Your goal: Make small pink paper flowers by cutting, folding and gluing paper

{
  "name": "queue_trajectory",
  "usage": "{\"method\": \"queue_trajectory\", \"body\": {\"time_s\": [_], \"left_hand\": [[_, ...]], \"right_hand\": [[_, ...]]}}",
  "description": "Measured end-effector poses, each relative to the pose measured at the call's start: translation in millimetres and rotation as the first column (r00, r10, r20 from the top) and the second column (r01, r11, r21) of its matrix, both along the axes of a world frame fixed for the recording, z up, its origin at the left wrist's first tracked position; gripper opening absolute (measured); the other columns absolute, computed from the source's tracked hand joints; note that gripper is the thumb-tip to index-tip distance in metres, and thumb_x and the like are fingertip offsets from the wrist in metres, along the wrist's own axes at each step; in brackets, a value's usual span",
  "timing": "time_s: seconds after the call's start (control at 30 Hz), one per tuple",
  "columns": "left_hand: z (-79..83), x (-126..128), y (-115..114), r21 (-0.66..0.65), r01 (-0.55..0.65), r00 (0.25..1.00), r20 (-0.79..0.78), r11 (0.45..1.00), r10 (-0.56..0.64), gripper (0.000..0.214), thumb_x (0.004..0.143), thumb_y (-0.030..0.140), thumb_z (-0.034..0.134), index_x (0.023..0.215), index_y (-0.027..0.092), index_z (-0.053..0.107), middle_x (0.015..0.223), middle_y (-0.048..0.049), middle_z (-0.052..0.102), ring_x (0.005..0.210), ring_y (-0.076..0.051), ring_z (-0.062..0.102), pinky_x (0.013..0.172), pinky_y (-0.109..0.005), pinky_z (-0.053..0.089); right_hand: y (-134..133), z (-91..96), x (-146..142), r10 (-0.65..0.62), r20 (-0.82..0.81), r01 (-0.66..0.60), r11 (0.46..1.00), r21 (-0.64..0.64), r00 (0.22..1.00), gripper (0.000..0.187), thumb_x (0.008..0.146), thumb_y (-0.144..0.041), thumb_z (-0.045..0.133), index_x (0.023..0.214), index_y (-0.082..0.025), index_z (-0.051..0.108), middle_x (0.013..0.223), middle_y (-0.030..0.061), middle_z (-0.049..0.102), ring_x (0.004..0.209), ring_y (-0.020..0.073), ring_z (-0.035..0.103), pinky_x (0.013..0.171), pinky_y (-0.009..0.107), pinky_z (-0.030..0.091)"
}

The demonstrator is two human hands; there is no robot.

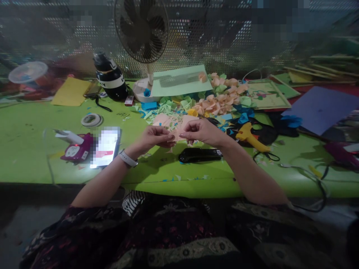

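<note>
My left hand (155, 138) and my right hand (202, 131) meet above the green table (28, 149), both pinched on a small piece of pink paper (177, 135) held between them. A white watch sits on my left wrist. Just below my hands a black stapler (199, 155) lies on the table. Behind them lie pink paper squares (165, 120) amid green and blue scraps, and a heap of folded peach paper pieces (221, 99).
A lit phone (106, 147) and a magenta device (77, 149) lie left. A tape roll (91, 120), a black bottle (110, 76) and a standing fan (143, 33) are behind. A yellow glue gun (249, 136) and a purple sheet (319, 108) lie right.
</note>
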State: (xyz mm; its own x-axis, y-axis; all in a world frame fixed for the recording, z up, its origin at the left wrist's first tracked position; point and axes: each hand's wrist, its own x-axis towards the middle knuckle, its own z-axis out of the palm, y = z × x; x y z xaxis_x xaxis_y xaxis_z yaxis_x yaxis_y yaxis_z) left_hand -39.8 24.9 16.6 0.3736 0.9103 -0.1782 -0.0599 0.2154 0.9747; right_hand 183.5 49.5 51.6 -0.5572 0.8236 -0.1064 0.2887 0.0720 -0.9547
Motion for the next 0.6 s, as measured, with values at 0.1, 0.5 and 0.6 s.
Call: {"method": "queue_trajectory", "body": {"time_s": [0.1,0.5,0.6], "left_hand": [[0.5,0.3,-0.5,0.007,-0.004,1.000,-0.014,1.000,0.004,0.029,0.067,0.032,0.086,0.082,0.011,0.071,0.078,-0.0076,0.076,0.073,-0.017,0.074,0.078,-0.034,0.062],[0.6,1.0,0.1,-0.013,-0.021,0.999,-0.044,1.000,0.020,0.029,0.066,0.031,0.087,0.080,0.011,0.071,0.075,-0.0067,0.076,0.069,-0.016,0.073,0.075,-0.032,0.063],[2.7,2.0,1.3,-0.043,-0.044,0.998,-0.040,0.998,0.043,0.027,0.065,0.027,0.087,0.078,0.011,0.070,0.072,-0.0051,0.075,0.065,-0.015,0.072,0.072,-0.030,0.062]], "right_hand": [[0.3,-0.7,-0.3,-0.004,0.000,0.004,1.000,-0.001,1.000,0.027,0.071,-0.037,0.081,0.072,-0.016,0.064,0.060,-0.0026,0.061,0.054,0.0088,0.057,0.056,0.025,0.050],[1.4,-1.1,-0.9,0.006,0.010,-0.006,1.000,0.015,1.000,0.024,0.073,-0.034,0.079,0.071,-0.016,0.063,0.061,-0.0029,0.060,0.055,0.0086,0.056,0.057,0.026,0.049],[2.7,-1.8,-0.2,0.010,0.010,-0.010,1.000,0.019,1.000,0.021,0.074,-0.032,0.078,0.072,-0.017,0.064,0.062,-0.0024,0.061,0.056,0.0096,0.057,0.059,0.027,0.050]]}}
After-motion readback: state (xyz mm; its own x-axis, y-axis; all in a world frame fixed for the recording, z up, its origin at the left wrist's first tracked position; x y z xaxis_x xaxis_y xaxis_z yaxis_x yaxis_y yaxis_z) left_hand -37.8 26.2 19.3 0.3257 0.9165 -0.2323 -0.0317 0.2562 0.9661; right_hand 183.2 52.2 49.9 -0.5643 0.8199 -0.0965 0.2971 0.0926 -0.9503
